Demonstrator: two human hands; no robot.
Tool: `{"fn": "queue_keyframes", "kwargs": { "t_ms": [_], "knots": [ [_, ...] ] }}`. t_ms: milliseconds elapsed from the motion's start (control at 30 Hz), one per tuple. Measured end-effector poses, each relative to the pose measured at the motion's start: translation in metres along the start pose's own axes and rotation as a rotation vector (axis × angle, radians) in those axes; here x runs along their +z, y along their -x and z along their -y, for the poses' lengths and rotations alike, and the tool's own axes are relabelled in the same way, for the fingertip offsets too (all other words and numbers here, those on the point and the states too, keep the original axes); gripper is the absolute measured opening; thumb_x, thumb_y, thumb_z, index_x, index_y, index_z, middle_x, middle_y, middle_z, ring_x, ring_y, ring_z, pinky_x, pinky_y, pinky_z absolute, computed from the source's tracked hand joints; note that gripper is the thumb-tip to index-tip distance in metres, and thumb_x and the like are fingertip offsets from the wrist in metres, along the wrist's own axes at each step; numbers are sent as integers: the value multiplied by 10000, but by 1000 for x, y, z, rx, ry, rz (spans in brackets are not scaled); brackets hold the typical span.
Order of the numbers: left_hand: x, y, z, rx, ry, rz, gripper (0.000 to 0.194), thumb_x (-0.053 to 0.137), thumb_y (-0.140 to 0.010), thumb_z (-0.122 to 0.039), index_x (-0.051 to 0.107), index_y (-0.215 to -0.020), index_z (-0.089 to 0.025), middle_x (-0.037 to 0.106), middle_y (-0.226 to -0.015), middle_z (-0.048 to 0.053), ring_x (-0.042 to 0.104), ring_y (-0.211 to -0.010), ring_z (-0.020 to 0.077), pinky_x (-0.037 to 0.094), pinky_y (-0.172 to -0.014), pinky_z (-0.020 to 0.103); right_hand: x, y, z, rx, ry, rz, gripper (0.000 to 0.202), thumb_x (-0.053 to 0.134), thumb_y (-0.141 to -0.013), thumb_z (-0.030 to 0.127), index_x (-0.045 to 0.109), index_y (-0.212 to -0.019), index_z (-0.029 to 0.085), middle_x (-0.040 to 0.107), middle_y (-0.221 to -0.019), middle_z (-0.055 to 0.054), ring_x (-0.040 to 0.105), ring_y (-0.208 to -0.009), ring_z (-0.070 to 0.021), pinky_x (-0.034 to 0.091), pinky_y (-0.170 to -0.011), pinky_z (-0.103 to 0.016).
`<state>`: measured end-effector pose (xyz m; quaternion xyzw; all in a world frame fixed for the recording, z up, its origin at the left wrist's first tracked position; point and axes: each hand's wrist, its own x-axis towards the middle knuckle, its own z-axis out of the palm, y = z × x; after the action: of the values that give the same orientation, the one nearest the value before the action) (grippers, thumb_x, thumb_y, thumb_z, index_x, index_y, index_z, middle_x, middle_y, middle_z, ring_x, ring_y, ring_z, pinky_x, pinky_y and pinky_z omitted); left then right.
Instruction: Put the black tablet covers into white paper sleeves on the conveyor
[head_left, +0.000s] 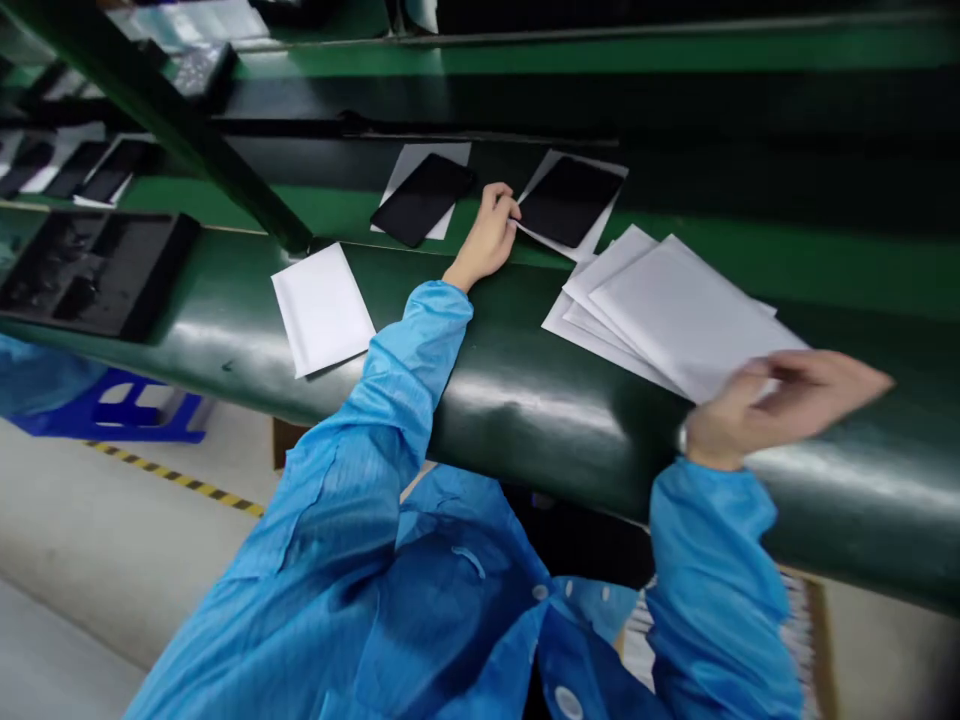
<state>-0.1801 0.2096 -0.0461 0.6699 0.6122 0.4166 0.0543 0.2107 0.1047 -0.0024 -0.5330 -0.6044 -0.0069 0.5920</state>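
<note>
The left hand (489, 237) reaches across the green worktop (525, 400) to its far edge, fingertips pinching the near corner of a white sheet (568, 246) that carries a black panel (568, 200); the panel lies just right of that grip, long axis slanting away. The right hand (780, 405), at the near edge, has its grip closed on a fanned stack of white sheets (667, 310). Further left lie a second black panel (424, 197), a lone white envelope (322, 308) and a black tray (94, 270).
</note>
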Motion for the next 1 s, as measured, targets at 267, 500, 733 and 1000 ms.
{"fn": "queue_keyframes", "kwargs": {
  "t_ms": [267,500,733,1000],
  "knots": [
    [-23,80,-70,22,139,-266,274,410,-1152,-439,576,-1068,-237,645,-1107,110,650,-1079,222,558,-1005,395,60,22,109,309,-579,856,311,616,-991,563,615,-1081,266,734,-960,-50,731,-827,-213,618,-742,-368],
    [-71,168,-115,101,95,-227,235,530,-1128,-359,639,-965,-230,688,-964,64,669,-953,196,565,-886,355,87,45,104,887,-990,1166,653,825,-780,759,502,-1058,264,756,-1041,-2,755,-760,-147,647,-697,-298],
    [-89,211,-130,132,36,-156,49,632,-1060,-226,674,-1039,-240,714,-1068,80,702,-1016,213,605,-915,381,89,62,105,953,-982,1072,720,950,-716,563,439,-1141,288,646,-757,110,751,-652,-156,644,-625,-274],
    [-92,224,-137,191,-128,-202,185,633,-1038,-152,764,-956,-254,718,-1038,52,710,-913,168,623,-809,313,87,55,104,1052,-1027,1197,483,938,-790,443,576,-1017,216,721,-750,18,727,-608,-126,598,-554,-207]
  ]
}}
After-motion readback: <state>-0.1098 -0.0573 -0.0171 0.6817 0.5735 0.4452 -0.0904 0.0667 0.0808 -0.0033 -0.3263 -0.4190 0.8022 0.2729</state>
